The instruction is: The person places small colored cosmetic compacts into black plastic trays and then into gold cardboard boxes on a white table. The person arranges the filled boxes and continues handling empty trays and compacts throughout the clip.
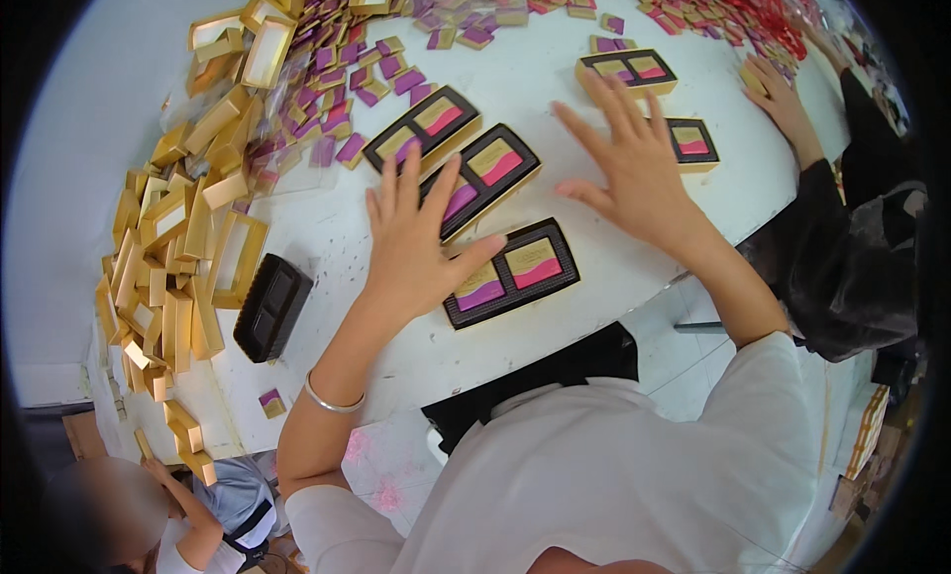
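My left hand (411, 239), a bracelet on its wrist, is open with fingers spread over a gold box with a dark tray (503, 156). Its thumb reaches over the corner of a similar nearer box (540, 261), and its fingertips come to the edge of a farther one (436, 118). Whether it presses on them I cannot tell. Each tray holds one purple-and-gold packet and one pink-and-gold packet. My right hand (634, 173), also open and holding nothing, hovers with fingers apart. Two more filled boxes lie by it, one (646, 69) beyond its fingertips and one (695, 143) partly behind it.
Empty gold box sleeves (183, 227) pile along the table's left side, with a black tray (271, 307) beside them. Loose purple packets (332, 74) and pink-red ones (708, 4) cover the far side. A co-worker's hand (778, 99) rests at the right; another person sits lower left.
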